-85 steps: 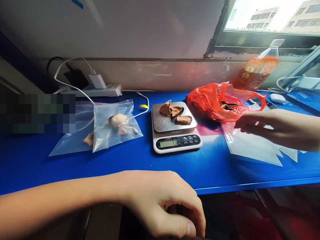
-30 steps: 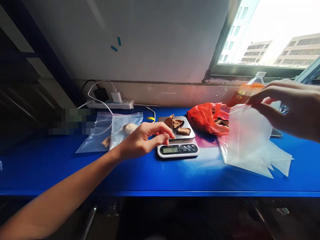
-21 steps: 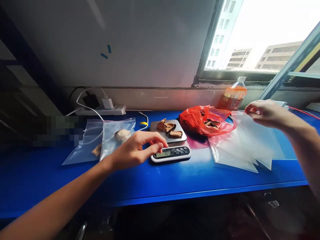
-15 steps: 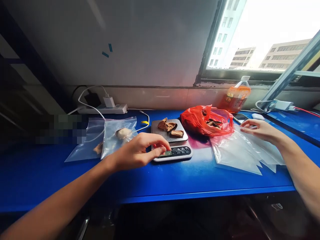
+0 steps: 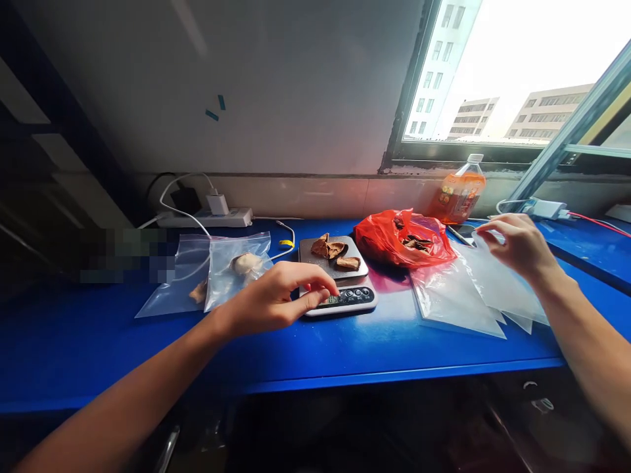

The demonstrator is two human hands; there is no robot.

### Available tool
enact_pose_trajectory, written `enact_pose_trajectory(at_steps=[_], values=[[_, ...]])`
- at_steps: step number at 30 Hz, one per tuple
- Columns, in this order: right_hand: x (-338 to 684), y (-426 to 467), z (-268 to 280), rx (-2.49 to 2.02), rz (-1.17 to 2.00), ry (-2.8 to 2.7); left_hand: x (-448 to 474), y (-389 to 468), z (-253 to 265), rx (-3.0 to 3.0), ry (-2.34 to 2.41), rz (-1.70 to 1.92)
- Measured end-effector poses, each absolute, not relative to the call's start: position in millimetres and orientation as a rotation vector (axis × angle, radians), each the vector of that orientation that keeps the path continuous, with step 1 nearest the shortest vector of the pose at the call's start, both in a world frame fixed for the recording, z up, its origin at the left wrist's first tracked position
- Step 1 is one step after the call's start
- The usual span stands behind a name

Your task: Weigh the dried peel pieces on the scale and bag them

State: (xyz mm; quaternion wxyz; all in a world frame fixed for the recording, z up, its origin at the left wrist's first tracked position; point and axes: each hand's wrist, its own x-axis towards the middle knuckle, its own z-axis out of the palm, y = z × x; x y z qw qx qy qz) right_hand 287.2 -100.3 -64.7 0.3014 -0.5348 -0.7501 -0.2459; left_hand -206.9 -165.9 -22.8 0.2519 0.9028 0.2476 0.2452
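Observation:
My left hand [image 5: 273, 295] hovers at the front left of the kitchen scale [image 5: 340, 302], fingers curled, thumb and forefinger tips close together; I see nothing held in them. They partly cover the display. On the steel plate lie several brown, dried, woody-looking pieces [image 5: 348, 263]. At the right, my right hand [image 5: 517, 246] pinches the upper edge of a clear plastic bag [image 5: 517, 282], which rises from a stack of flat clear bags [image 5: 453, 295]. An opened red plastic bag [image 5: 379, 240] with more dried brown pieces [image 5: 419, 244] sits between scale and stack.
Two clear zip bags [image 5: 172, 289] with pale and brown pieces lie left of the scale. Behind stand a power strip [image 5: 192, 218] with chargers, a white cable and an orange drink bottle [image 5: 461, 194]. The blue table [image 5: 345, 355] ends at its front edge.
My right hand has risen slightly, drawing up the edge of the plastic bag. My left hand stays almost where it was at the scale. The view has shifted a little.

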Motion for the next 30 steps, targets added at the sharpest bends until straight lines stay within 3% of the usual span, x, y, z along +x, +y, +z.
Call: enact_pose_trajectory(at_steps=[2,4,8,11,14,20,30], values=[[261.4,-111.6,-41.6,-1.178,-0.848,-1.966,-207.5,-166.2,-23.2,2.462,0.681,0.682],[213.4,-131.5,-17.4,-0.969,-0.846,-2.032,-206.7,-166.1,-24.5,2.472,0.685,0.739],[87.3,-173.6,8.7,-0.62,-0.57,-2.243,-201.1,-165.3,-31.1,2.433,0.658,0.929],[14.9,-180.9,-6.4,-0.369,-0.211,-2.304,-197.5,-165.9,-36.5,2.367,0.643,1.072],[-18.2,-168.7,-40.5,-0.406,-0.175,-2.102,-195.0,-169.4,-38.9,2.242,0.664,1.082],[-20.5,-150.3,-80.1,-0.582,-0.526,-1.899,-185.6,-176.0,-41.5,1.714,0.727,0.94],[-18.0,-150.6,-69.7,-0.817,-0.236,-1.967,-186.7,-171.9,-38.6,1.549,0.86,1.05]])
